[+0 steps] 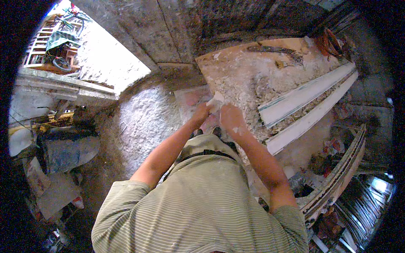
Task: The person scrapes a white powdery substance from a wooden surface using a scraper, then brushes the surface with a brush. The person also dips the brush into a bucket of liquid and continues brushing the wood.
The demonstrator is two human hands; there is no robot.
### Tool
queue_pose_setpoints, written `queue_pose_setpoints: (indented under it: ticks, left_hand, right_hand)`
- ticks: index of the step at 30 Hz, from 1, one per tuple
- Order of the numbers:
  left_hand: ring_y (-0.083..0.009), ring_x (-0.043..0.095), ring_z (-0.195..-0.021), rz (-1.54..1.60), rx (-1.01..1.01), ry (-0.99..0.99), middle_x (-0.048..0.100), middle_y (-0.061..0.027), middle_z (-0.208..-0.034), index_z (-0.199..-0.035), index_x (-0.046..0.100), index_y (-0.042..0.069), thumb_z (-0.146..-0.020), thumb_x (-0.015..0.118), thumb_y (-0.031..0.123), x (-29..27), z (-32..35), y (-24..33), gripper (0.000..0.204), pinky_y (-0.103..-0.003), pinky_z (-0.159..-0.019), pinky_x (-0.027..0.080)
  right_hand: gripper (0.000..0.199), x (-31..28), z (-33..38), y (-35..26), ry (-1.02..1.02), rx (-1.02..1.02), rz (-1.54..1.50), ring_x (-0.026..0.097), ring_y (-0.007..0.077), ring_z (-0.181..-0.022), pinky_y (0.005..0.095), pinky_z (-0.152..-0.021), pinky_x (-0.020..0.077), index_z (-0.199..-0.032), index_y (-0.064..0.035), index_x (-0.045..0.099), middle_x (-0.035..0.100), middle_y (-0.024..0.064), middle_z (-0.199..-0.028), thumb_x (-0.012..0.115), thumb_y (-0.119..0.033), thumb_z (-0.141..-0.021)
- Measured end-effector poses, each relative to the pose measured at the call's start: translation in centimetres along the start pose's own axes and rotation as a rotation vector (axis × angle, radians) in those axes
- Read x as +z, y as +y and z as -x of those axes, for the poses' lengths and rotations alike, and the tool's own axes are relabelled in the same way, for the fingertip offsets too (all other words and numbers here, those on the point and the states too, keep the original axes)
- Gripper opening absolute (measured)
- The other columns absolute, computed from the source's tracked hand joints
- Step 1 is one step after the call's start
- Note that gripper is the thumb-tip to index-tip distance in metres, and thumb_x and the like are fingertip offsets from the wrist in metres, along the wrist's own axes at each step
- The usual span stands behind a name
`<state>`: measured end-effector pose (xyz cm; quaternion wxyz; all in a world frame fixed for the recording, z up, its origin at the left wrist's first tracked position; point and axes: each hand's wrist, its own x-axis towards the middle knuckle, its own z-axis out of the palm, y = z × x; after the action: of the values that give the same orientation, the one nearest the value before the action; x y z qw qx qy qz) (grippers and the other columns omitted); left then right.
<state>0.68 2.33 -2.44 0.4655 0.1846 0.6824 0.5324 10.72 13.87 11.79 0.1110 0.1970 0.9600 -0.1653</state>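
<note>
Both my arms reach forward and down, and my hands are close together in front of my feet. My left hand is closed, its fingertips next to a small pale, whitish piece. Beside it, my right hand is also closed, with white residue on its skin near the wrist. Whatever is in the fingers of either hand is too small and blurred to make out. Beneath the hands lies a whitish and reddish sheet or bag.
To the right a dusty brown board carries crumbled material and two long white strips. Pale powder covers the floor at left. A bright doorway opens at upper left. Dark sheets and clutter stand at far left.
</note>
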Motion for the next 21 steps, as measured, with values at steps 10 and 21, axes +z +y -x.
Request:
queue_pose_setpoints:
  ticks: [10, 21]
  left_hand:
    - [-0.0158, 0.053, -0.070, 0.125, -0.048, 0.005, 0.062, -0.0070, -0.088, -0.104, 0.064, 0.003, -0.092, 0.056, 0.032, -0.2, 0.1, -1.5, 0.033, -0.032, -0.062, 0.043]
    - [-0.0243, 0.061, -0.082, -0.788, 0.550, 0.262, 0.063, -0.0086, -0.089, -0.088, 0.064, 0.007, -0.083, 0.063, 0.031, 1.1, 2.9, 3.1, 0.025, -0.040, -0.069, 0.046]
  right_hand:
    - [0.034, 1.4, -2.1, 0.9, 0.233, -0.128, 0.109, 0.067, 0.0376, -0.080, 0.0473, -0.066, 0.0534, -0.093, 0.0010, 0.068, 0.066, 0.0237, -0.089, 0.069, -0.028, -0.074]
    - [0.045, 5.2, -8.5, 10.7, 0.185, 0.291, -0.251, 0.065, 0.0361, -0.089, 0.0472, -0.075, 0.0499, -0.102, 0.0039, 0.064, 0.067, 0.0223, -0.098, 0.063, -0.038, -0.084]
